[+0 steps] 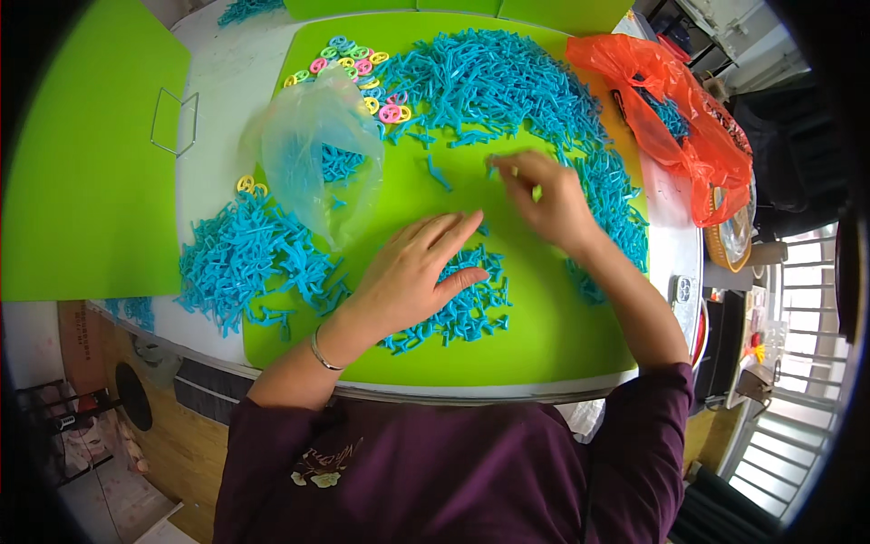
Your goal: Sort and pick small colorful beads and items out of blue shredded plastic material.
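My left hand (412, 272) lies over a small pile of blue plastic pieces (471, 304) near the front of the green mat, fingers stretched out and palm down. Further right, my right hand (548, 195) hovers above the mat, slightly blurred, its thumb and fingers drawn together. A bit of blue shows at its fingertips, apparently one small blue plastic piece. Between the hands and the far heap, a single branched blue piece (439, 172) lies alone. The pieces are thin and stick-like; their exact kind is unclear.
A large blue heap (507, 77) curves along the far and right sides; another heap (249, 263) sits left. Colourful plastic rings (390, 113) lie beside a clear plastic bag (313, 172). A red plastic bag (671, 118) stands right. Green panels (91, 163) border the table.
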`<move>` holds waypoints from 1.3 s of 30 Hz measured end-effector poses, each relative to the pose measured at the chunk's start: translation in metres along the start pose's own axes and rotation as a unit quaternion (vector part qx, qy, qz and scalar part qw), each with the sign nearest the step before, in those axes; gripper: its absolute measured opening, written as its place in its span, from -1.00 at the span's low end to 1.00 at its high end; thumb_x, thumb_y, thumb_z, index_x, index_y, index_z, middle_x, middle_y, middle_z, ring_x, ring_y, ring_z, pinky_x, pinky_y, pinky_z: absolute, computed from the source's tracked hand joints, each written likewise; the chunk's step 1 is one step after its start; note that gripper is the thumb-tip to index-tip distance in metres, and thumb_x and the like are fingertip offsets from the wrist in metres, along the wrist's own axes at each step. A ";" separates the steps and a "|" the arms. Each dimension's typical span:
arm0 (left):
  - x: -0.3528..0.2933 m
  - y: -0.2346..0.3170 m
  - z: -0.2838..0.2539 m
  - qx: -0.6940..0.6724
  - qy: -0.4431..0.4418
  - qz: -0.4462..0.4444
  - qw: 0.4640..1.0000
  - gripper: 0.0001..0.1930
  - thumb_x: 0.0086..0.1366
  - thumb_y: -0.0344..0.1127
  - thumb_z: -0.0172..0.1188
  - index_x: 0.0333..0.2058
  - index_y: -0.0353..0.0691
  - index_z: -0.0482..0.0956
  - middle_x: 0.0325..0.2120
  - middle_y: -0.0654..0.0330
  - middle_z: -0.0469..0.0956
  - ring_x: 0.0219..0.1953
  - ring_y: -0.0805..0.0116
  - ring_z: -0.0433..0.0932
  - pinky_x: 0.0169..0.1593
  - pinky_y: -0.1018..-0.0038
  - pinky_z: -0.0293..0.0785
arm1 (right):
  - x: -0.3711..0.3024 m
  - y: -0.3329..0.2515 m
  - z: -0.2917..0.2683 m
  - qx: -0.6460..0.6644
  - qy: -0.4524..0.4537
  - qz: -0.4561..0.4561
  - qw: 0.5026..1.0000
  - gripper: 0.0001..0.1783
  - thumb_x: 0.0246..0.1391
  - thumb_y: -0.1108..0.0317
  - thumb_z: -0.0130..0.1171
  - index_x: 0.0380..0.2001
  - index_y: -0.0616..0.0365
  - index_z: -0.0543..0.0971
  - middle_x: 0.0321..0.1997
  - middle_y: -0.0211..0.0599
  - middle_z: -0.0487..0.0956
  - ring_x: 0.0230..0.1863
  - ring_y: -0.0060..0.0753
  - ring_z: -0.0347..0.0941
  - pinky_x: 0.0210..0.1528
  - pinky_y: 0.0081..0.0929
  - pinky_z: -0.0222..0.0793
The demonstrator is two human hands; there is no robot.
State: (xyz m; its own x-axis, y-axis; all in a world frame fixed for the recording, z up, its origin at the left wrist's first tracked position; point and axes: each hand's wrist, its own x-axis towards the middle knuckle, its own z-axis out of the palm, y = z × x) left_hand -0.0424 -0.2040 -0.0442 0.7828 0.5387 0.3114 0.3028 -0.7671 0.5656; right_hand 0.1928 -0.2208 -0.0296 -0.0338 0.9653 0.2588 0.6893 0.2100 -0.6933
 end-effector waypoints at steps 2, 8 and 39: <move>0.002 0.000 0.005 0.002 0.011 0.012 1.000 -0.36 0.27 -0.07 0.27 0.24 -0.26 0.36 0.07 -0.02 0.48 0.09 0.02 0.46 0.16 0.20 0.37 | 0.028 0.042 0.002 -0.151 0.092 -0.146 0.973 -0.71 0.08 0.57 0.13 -0.10 0.23 0.61 -0.11 -0.07 0.59 -0.24 -0.02 0.56 -0.19 -0.27 0.52; 0.000 -0.002 0.003 0.015 0.005 0.008 1.000 -0.37 0.27 -0.05 0.26 0.22 -0.26 0.38 0.07 -0.02 0.48 0.10 0.02 0.46 0.16 0.20 0.37 | 0.016 0.054 -0.012 -0.279 0.043 -0.098 0.954 -0.72 0.11 0.55 0.12 -0.08 0.24 0.60 -0.09 -0.07 0.58 -0.16 -0.03 0.55 -0.12 -0.29 0.50; -0.001 0.006 0.005 0.049 -0.051 0.044 0.997 -0.55 0.25 0.01 0.25 0.02 -0.10 0.61 0.12 0.13 0.50 0.20 0.05 0.39 0.26 0.11 0.26 | -0.067 0.026 -0.062 -0.379 0.017 -0.005 0.925 -0.63 0.20 0.18 0.16 0.00 0.13 0.59 0.09 -0.19 0.57 0.16 -0.11 0.43 0.26 -0.11 0.23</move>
State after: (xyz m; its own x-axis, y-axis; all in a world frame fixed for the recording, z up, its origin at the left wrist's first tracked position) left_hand -0.0383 -0.2110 -0.0452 0.8581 0.4342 0.2742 0.2794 -0.8428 0.4601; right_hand 0.2574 -0.2899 -0.0232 -0.0291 0.9560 0.2918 0.9990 0.0374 -0.0229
